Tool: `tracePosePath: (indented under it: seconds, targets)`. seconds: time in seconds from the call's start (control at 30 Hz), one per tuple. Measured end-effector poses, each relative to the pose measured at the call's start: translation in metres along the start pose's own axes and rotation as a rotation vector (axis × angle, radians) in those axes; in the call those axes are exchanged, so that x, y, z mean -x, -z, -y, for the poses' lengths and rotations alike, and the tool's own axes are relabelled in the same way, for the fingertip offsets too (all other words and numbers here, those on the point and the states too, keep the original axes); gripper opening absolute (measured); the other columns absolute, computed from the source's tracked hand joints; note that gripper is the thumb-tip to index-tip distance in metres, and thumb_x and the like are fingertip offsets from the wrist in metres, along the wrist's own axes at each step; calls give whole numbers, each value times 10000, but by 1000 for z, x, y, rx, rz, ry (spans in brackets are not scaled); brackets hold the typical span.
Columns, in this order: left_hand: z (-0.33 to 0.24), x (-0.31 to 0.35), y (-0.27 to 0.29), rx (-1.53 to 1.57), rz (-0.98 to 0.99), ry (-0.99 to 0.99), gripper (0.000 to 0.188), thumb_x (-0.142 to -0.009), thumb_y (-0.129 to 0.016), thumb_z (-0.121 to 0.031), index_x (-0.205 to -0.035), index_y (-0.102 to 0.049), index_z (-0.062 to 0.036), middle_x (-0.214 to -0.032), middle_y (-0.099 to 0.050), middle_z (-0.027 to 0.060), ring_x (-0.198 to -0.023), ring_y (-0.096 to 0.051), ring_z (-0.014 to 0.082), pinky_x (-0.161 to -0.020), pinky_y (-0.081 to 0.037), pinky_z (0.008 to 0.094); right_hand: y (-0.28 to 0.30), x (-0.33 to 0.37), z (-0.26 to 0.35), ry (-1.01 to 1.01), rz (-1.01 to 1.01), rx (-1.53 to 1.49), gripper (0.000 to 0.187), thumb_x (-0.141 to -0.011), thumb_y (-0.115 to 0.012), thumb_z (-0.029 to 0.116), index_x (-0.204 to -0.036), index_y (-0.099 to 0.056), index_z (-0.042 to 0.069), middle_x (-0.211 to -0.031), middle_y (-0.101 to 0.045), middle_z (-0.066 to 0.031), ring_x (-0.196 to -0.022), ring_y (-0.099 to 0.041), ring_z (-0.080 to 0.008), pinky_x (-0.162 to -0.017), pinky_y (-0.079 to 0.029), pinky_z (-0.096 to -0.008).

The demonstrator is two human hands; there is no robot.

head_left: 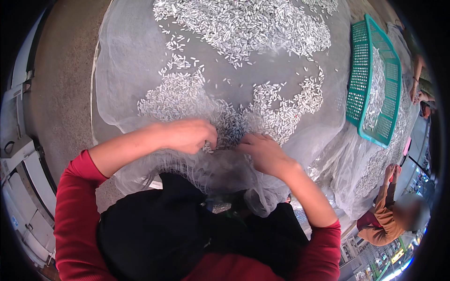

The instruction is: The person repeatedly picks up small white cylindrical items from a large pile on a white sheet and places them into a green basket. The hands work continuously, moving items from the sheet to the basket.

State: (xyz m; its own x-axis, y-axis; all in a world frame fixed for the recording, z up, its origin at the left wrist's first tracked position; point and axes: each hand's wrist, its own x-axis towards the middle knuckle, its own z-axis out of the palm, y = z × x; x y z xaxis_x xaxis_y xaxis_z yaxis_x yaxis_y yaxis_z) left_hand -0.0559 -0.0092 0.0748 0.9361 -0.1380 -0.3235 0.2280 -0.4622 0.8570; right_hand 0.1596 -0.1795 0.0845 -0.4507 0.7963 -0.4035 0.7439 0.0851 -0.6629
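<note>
Holding left hand (194, 136) and right hand (268, 152) partly curled, cannot tell whether gripping, at near edge of small silvery pieces (229, 122) lying between and ahead of both on table (227, 75), with long axes pointing every way and neither hand clearly nearer.

Looks down from the head, very wide and round, close above left hand (191, 136) and right hand (266, 152).
</note>
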Motion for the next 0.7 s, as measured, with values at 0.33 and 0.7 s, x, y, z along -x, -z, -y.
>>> tracePosePath:
  seconds: [0.33, 0.7]
  targets:
    - [108, -90, 110, -168, -993, 520, 578, -735, -534, -3, -1304, -436, -17, -1206, -526, 228, -1121, -536, 333, -977, -421, 372, 106, -111, -148, -569, -789, -183, 745, -657, -719, 66, -1339, -420, 100, -1212, -479, -224, -1114, -511, -349, -967, -435, -395]
    - [59, -107, 98, 652, -529, 359, 490, -810, -615, -18, -1284, -494, -3, -1201, -591, 129, -1058, -593, 210, -934, -465, 338, 98, -94, -118, -398, -601, -772, 480, -742, -679, 59, -1209, -565, 63, -1126, -629, -133, -1018, -583, -215, -897, -453, -307]
